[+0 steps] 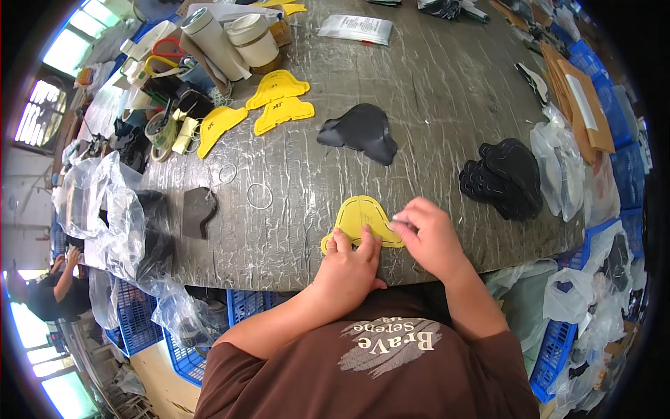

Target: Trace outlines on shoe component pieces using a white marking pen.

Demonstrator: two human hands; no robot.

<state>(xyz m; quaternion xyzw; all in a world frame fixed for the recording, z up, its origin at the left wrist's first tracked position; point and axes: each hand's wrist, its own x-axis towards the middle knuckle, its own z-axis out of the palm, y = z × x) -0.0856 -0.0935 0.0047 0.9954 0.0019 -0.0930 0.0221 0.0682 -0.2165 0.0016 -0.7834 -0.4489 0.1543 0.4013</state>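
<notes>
A yellow curved template with a slotted outline lies near the table's front edge. The fingers of my left hand are spread and press down on its lower part. At the template's right edge, my right hand is closed in a pinch around something small and thin, mostly hidden by the fingers. Beyond the template, a black curved piece lies by itself. Right of it sits a stack of similar black pieces. Whether a piece lies beneath the template I cannot tell.
Several yellow templates lie at the back left beside white cups and scissors. A dark cut piece and a thin ring are to the left. Plastic bags crowd the left edge; blue crates stand below. Another person is far left.
</notes>
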